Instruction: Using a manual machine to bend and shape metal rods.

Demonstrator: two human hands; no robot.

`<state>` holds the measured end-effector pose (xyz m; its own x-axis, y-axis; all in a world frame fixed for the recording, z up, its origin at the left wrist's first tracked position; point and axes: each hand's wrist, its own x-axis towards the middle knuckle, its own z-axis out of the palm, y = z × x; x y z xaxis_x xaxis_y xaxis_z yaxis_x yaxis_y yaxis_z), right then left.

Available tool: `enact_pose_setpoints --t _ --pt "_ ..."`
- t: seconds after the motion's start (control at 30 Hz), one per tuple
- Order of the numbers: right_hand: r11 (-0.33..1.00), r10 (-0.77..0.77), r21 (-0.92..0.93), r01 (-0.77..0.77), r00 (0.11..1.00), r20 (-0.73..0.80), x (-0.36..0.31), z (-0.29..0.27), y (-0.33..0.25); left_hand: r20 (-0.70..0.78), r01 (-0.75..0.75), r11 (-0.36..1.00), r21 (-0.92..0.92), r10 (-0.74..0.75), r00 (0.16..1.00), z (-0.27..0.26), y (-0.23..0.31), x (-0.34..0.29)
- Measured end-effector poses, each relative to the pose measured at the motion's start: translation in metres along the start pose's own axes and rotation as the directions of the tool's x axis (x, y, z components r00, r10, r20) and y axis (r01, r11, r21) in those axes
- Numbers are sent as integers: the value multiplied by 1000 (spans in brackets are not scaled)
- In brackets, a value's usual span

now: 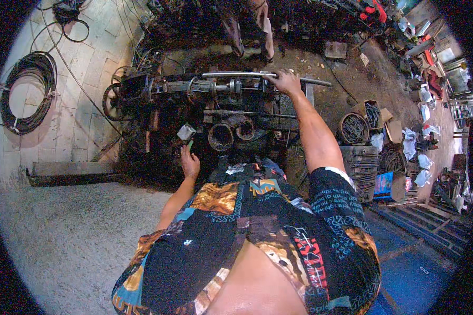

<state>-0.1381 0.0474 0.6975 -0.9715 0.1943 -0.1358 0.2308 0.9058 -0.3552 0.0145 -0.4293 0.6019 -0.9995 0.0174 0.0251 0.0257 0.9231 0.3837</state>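
A long metal rod (236, 74) lies across the upper side of a dark, greasy lathe-like machine (194, 88). My right hand (286, 82) reaches over the machine, its fingers bent round the rod right of the middle. Lower on the left, my left hand (190, 164) has its fingers stretched toward a small grey box (186, 132). A small green piece shows between the fingertips and that box; whether it is part of the box or loose I cannot tell. Two round, cup-like containers (220, 136) sit on the machine's near side.
A person's legs (265, 31) stand beyond the machine. A coiled black hose (29, 92) hangs on the pale block wall at left. Toward the right are a round basket of metal pieces (354, 127), a cardboard box (372, 114) and scattered rags. Blue panels (410, 273) fill the lower right.
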Motion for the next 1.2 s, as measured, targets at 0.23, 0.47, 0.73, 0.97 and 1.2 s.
enact_pose_setpoints --t 0.23,0.47,0.73,0.97,1.2 --pt "998 -20 -66 17 999 -38 5 9 1 -92 -47 999 23 49 995 7 -17 -2" --pt "991 -19 134 -6 982 188 23 1 14 -73 -23 1000 17 24 997 5 -14 -4" --pt "996 -14 90 -1 986 168 28 7 16 -83 -57 998 14 58 995 11 -22 -3" --pt "1000 6 25 -9 992 126 22 7 19 -47 4 1000 22 -3 999 11 -19 -6" --pt "998 -38 45 33 994 99 14 1 14 -24 35 999 -3 -35 999 7 -15 -9"
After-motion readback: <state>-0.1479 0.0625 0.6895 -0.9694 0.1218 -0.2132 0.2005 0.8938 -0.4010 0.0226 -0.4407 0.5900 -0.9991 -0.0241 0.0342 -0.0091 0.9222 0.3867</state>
